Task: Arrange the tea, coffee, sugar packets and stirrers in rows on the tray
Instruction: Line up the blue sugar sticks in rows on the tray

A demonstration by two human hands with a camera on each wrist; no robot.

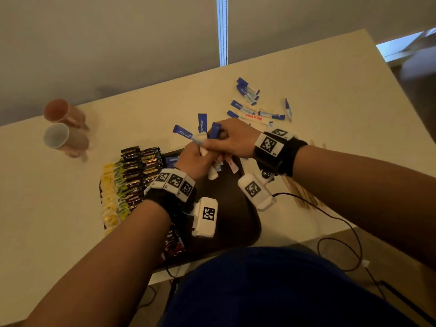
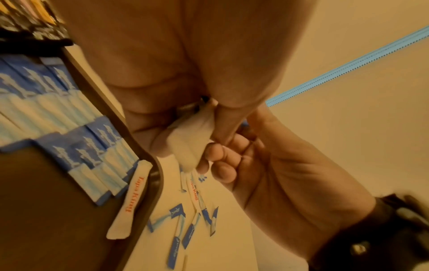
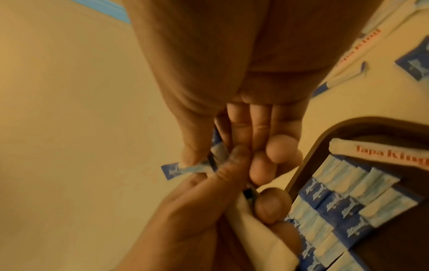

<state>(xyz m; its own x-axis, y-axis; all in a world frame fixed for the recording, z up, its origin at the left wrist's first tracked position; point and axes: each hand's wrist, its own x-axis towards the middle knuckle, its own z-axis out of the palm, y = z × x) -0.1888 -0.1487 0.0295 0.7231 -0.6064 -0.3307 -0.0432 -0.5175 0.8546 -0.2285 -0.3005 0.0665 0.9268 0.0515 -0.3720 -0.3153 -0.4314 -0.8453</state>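
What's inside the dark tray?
Inside the dark tray lie rows of blue sugar sticks, a white "Tapa King" sachet, black coffee sachets and yellow tea packets. Both wrists cover the tray's middle, so that part stays unseen.

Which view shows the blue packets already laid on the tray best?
Right wrist: the blue packets lie in overlapping rows on the tray. Left wrist shows the same rows, more blurred. In the head view, hands hide nearly all of them.
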